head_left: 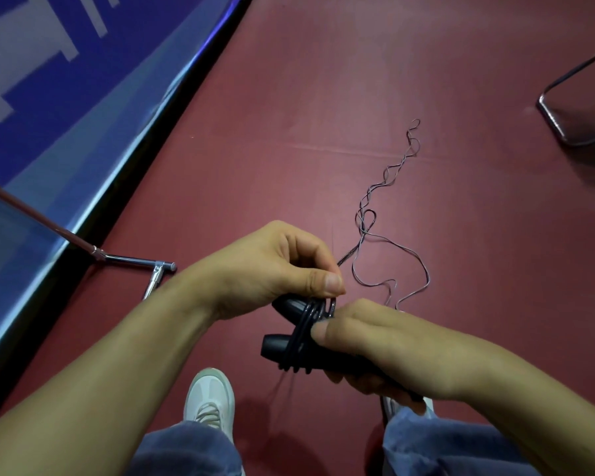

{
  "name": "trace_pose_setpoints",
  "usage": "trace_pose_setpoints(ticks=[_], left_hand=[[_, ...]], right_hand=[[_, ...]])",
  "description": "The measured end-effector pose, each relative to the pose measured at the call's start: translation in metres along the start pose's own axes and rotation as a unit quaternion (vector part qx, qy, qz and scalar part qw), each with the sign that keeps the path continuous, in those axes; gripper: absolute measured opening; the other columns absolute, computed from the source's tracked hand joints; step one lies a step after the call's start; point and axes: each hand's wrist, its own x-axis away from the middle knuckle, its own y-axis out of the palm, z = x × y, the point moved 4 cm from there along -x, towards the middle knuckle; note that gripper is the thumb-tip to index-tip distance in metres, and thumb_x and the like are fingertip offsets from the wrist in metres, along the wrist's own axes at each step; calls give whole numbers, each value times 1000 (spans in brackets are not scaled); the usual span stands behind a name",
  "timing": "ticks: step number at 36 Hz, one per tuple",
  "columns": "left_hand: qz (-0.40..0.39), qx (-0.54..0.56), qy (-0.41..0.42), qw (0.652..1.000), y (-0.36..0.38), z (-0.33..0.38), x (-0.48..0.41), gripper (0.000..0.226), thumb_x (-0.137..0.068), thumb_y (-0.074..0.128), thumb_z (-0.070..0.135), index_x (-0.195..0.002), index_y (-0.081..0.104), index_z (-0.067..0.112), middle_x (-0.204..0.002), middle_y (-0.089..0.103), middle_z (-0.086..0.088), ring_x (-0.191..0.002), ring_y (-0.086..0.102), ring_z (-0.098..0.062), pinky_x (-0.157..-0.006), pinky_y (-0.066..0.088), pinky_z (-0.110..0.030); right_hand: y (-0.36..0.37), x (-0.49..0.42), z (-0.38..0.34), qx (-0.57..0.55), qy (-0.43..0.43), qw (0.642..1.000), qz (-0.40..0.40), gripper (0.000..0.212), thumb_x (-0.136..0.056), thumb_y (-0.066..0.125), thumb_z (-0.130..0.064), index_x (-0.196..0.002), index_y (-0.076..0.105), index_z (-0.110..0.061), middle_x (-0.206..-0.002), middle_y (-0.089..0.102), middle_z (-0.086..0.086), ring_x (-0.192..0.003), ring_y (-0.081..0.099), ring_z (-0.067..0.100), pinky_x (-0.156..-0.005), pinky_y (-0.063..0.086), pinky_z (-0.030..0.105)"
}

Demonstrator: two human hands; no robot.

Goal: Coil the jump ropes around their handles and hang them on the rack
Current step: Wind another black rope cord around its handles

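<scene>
While the right hand point(392, 345) clenches both handles point(275, 347) as one spool, the left hand's point(268, 269) fingers point(327, 281) pinch the rope point(303, 333), seemingly to guide another turn.

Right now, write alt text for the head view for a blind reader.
The right hand grips two black handles while the left hand pinches the thin jump rope wound around them. Its loose length trails in squiggles across the dark red floor.
</scene>
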Motion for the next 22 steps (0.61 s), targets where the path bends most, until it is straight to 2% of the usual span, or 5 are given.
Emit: trace_pose_setpoints(ticks=[3,7,11,17,22], left_hand=[[-7,6,5,1000,-1,0,-2,4,-82,75,9,-78,74,10,-68,66,-1,-61,57,-8,-59,46,-17],[-27,10,-4,1000,0,-2,-1,8,-82,73,14,-76,78,17,-69,66,-4,-62,56,-10,-61,45,-21],[-28,22,-14,999,3,-6,2,16,-87,68,20,-72,74,16,-67,66,-2,-58,56,-8,-58,45,-19],[-2,99,-35,994,10,-16,2,31,-89,65,36,-84,64,6,-69,48,-10,-61,36,-18,-57,24,-34],[12,145,-5,989,20,-15,1,14,-94,54,18,-84,60,10,-68,56,-1,-56,48,-10,-53,42,-19]], right_hand=[[-1,6,1,-25,1,1000,12,53,-80,52,-63,-76,60,-11,-58,48,0,-51,42,22,-45,40,33],[1,7,-6,29,-43,998,35,49,-86,52,-68,-82,59,-20,-66,55,2,-57,52,24,-53,51,50],[-2,13,-8,73,-63,994,53,51,-97,55,-57,-82,57,-8,-60,44,-6,-50,40,7,-46,36,24],[-14,13,-4,95,-86,986,104,75,-79,48,-78,-84,57,-4,-66,45,12,-57,38,17,-55,37,47],[-28,17,-1,76,-88,983,144,73,-73,53,-77,-83,64,-6,-61,46,9,-55,40,14,-53,35,38]])
